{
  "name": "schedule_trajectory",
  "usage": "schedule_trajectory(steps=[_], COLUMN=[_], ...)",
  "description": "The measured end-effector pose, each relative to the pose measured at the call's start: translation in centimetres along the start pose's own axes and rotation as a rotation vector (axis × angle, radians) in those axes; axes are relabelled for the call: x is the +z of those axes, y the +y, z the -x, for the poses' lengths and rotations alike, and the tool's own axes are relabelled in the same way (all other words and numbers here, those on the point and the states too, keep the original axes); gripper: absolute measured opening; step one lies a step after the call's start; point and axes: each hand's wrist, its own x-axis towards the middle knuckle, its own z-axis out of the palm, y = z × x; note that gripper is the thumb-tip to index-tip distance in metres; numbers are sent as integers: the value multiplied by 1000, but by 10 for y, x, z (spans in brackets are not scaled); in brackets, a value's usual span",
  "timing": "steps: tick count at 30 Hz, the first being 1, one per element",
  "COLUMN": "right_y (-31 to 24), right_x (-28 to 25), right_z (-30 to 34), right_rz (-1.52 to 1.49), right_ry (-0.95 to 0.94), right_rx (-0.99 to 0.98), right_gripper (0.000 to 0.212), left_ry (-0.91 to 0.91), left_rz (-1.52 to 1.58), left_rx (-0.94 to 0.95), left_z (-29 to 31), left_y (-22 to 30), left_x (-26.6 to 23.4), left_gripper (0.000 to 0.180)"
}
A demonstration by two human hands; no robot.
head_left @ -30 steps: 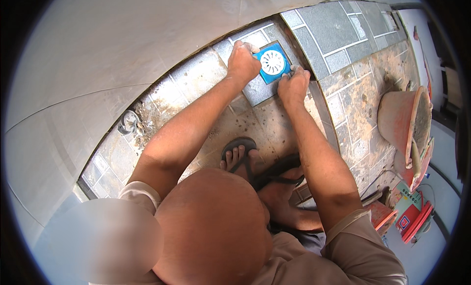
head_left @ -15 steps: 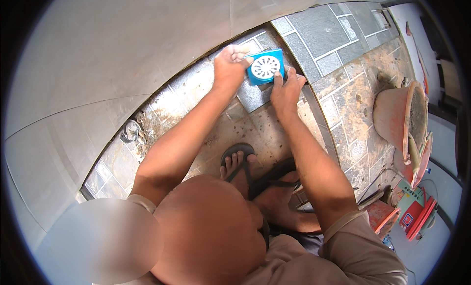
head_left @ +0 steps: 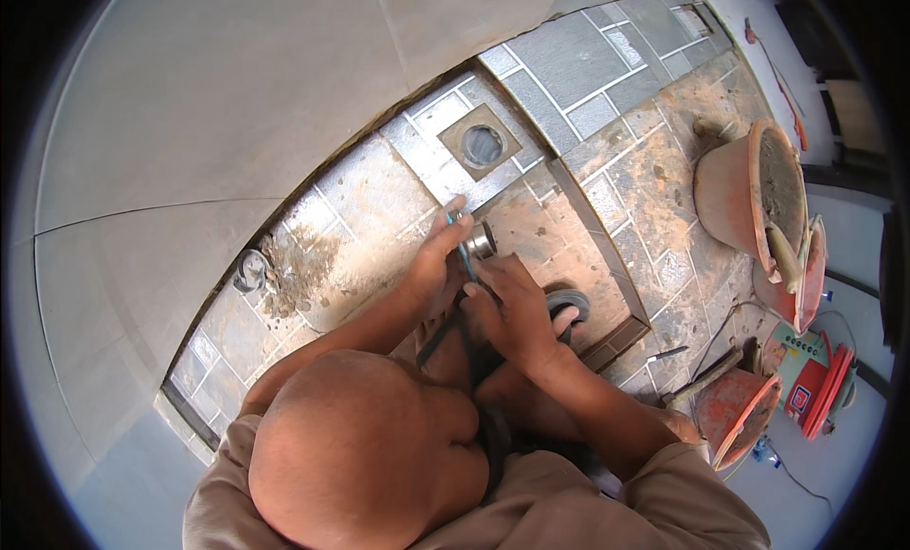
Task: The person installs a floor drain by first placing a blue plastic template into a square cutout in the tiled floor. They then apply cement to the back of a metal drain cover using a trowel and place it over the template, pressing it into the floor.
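Observation:
A floor drain (head_left: pixel 482 238) is turned on its side above my feet, its round metal neck facing right. Its blue-covered plate shows only as a thin edge. My left hand (head_left: pixel 439 256) is closed on the plate's upper end, fingers around the rim. My right hand (head_left: pixel 513 308) grips the lower end beside the neck, its fingertips partly hidden. Beyond them, a grey patterned floor tile (head_left: pixel 414 150) has a square cutout (head_left: pixel 462 138), with a round pipe opening (head_left: pixel 483 147) inside it.
A grey wall (head_left: pixel 209 114) runs along the left. Crumbled mortar (head_left: pixel 284 289) lies by a white ring-shaped piece (head_left: pixel 251 270). At right stand a large mortar tub (head_left: pixel 728 195), a smaller red bucket (head_left: pixel 730 408) and a green-and-red machine (head_left: pixel 801 375). A raised tile edge (head_left: pixel 592 209) crosses the floor.
Both hands have drawn the floor drain back from the cutout toward me and tipped it from face-up to edge-on. The cutout and pipe opening are now uncovered.

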Motion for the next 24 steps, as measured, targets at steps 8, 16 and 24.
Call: schedule_trajectory(steps=[8, 16, 24], right_y=[-1, 28, 21], right_x=[-256, -430, -462], right_z=[-34, -82, -102], right_rz=[772, 1421, 1446], right_ry=[546, -223, -286], right_rx=[-256, 821, 661], right_gripper=[27, 33, 27], left_ry=[-217, -255, -204], left_rz=[-27, -200, -258], left_rx=[-79, -187, -151], left_z=[18, 19, 36], left_y=[13, -4, 0], left_x=[-15, -6, -5], left_gripper=[75, 82, 80])
